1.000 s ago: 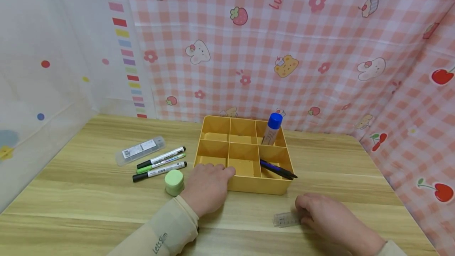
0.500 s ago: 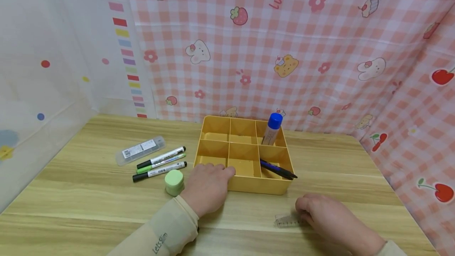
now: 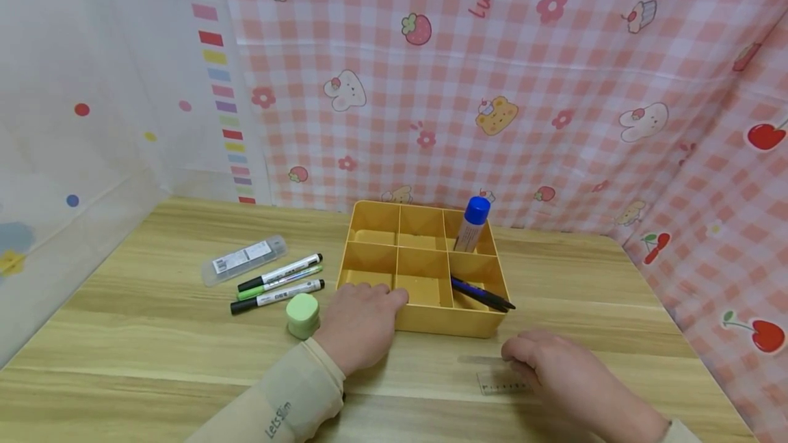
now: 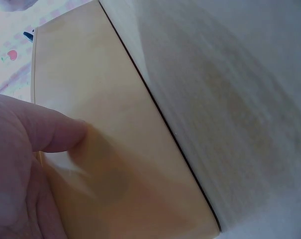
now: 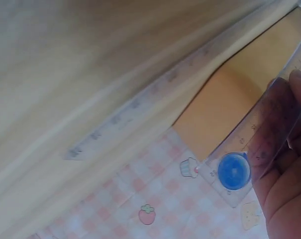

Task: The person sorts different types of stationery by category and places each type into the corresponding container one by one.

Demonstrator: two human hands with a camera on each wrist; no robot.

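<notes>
Jutting from the right hand point(image 3: 569, 378), clear ruler point(image 5: 242, 142)

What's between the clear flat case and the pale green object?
Head view shows a black-capped marker nearest the case, then a slim green pen, then a second black-capped marker.

We wear a pale beige left sleeve point(image 3: 295, 388), with dark lettering point(image 3: 279, 419) that reads "LetsSlim" and a hem point(image 3: 327, 366) edging the wrist. Of our right sleeve point(image 3: 680, 432), just a pale beige edge shows. Our left hand point(image 3: 363, 327) and right hand point(image 3: 569, 378) are bare.
</notes>
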